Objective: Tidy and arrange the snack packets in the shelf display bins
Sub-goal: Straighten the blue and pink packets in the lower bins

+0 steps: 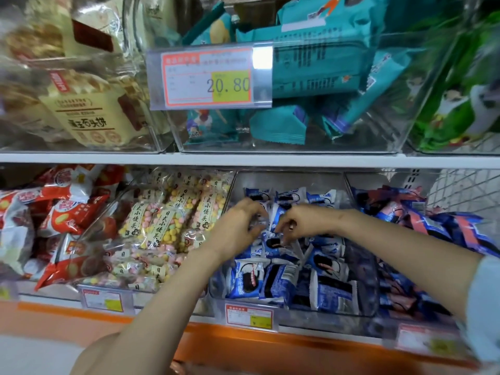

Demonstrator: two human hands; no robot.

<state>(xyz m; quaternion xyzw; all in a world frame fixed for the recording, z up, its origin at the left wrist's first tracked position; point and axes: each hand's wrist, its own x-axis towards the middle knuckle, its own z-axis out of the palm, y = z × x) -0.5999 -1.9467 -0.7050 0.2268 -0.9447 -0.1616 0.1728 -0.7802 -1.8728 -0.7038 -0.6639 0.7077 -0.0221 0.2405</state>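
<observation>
Head view, centre-lower frame: left hand [238, 226] and right hand [297, 224] both reach into the clear plastic bin [297, 180], each with fingers curled narrow, pinching one of the blue-and-white packets [273, 285] heaped there. Packets look light, puffy and soft; the glossy, crinkly film likely slips, and the contents are probably crushable biscuit. Best taken by the flat crimped end seals or lightly across the pillow-shaped body, not squeezed.

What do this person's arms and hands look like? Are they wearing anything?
There are no gloves on the left hand or the right hand, and no watch or bracelet shows. The left forearm is uncovered as far as it shows. A pale blue sleeve covers the right arm from about the elbow up.
</observation>
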